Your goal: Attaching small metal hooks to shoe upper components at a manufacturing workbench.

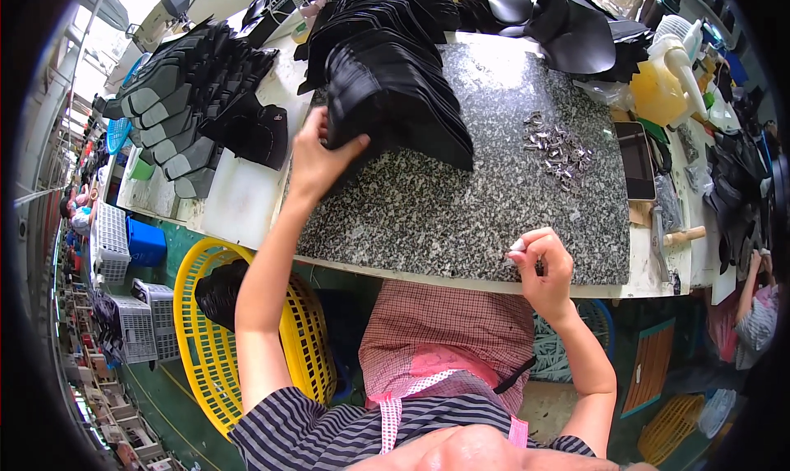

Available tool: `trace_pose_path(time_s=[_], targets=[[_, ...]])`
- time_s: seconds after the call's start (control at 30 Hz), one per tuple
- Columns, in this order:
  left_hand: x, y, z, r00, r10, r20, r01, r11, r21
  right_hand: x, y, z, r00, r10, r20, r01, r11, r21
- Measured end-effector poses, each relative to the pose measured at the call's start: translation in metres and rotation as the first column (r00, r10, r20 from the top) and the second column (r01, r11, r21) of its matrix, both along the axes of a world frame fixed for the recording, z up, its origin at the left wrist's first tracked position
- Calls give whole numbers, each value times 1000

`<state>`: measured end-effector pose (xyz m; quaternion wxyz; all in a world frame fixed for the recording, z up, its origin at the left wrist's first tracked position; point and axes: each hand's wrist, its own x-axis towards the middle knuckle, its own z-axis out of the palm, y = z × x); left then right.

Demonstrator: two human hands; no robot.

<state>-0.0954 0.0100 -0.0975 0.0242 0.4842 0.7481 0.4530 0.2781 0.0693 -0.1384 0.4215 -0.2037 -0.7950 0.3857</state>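
Note:
A stack of black leather-like cut pieces (403,92) lies fanned out on the speckled granite slab (395,232). My left hand (319,160) is at the stack's near left corner, its thumb and fingers closed around the edge of the black pieces; how many it grips is hidden. Over the slab's front edge, my right hand (545,265) is closed in a pinch. Something small and whitish shows at its fingertips, too small to name. Beyond that hand, a scatter of small shiny metal pieces (559,151) lies on the slab.
Grey-and-black shoe-upper-like pieces (173,109) are piled at the left. More black pieces (576,34) lie at the back. A yellow container (658,84), a dark tablet-like panel (635,162) and a wooden-handled hammer (683,235) are at the right. A yellow basket (197,331) stands below, left.

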Motion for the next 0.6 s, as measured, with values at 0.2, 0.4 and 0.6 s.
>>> trace_pose_path(time_s=[0.2, 0.4, 0.6], targets=[[72, -16, 23, 800, 104, -591, -43, 992, 116, -4, 0, -4, 978, 33, -204, -91, 956, -280], [88, -8, 17, 454, 40, -890, -10, 999, 40, -2, -3, -6, 980, 64, -187, -112, 959, -261], [104, -2, 25, 572, 32, -820, 11, 999, 47, -1, -3, -5, 983, 35, -181, -81, 963, -257]])
